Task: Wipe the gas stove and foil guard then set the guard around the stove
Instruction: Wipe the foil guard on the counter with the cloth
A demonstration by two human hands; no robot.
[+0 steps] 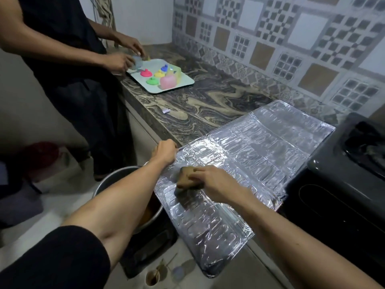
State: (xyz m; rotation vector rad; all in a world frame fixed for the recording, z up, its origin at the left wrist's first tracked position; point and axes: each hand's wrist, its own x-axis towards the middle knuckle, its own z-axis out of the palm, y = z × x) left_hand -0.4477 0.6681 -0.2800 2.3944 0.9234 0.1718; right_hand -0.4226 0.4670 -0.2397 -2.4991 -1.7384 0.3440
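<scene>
The silver foil guard (pixel 245 155) lies unfolded flat on the marbled counter, its near panel overhanging the front edge. My left hand (pixel 164 152) grips the guard's left edge. My right hand (pixel 214 183) presses a brown sponge (pixel 185 180) onto the near-left panel of the foil. The black gas stove (pixel 341 184) stands at the right, touching the guard's right edge; only its left part shows.
Another person in dark clothes stands at the far left, handling a cup over a pale tray (pixel 183 85) of coloured lids. A metal pot (pixel 125 180) sits below the counter under my left arm. A small cup (pixel 153 277) stands on the floor.
</scene>
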